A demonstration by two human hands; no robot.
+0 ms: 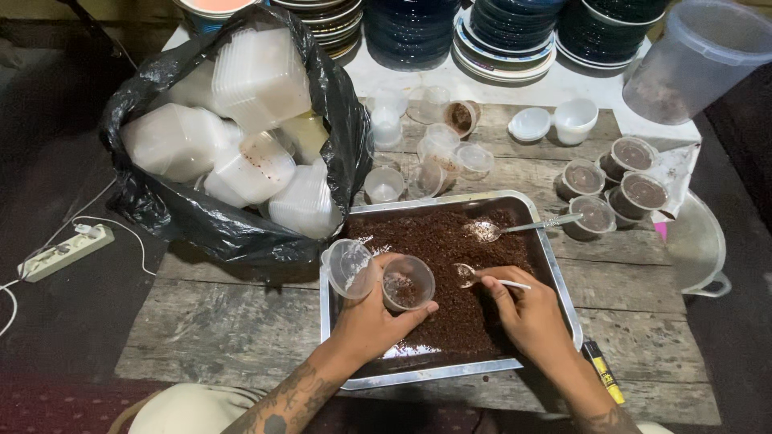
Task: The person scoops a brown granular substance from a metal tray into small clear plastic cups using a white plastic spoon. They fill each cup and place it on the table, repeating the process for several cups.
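A metal tray (555, 269) full of dark brown crumbly powder sits on a worn wooden table. My left hand (371, 317) holds a small clear plastic cup (407, 281) over the tray; its hinged lid (348, 268) hangs open to the left. A little powder lies in the cup. My right hand (529, 315) grips a small spoon (469, 274), its bowl just right of the cup. A second metal spoon (515, 228) rests in the powder near the tray's far edge.
A black bag (201, 217) of stacked clear containers lies at the left. Empty small cups (418, 153) stand behind the tray, filled lidded cups (615, 185) at the right. Stacked plates (498, 36) and a large plastic tub (691, 60) line the back. A yellow marker (603, 371) lies near my right wrist.
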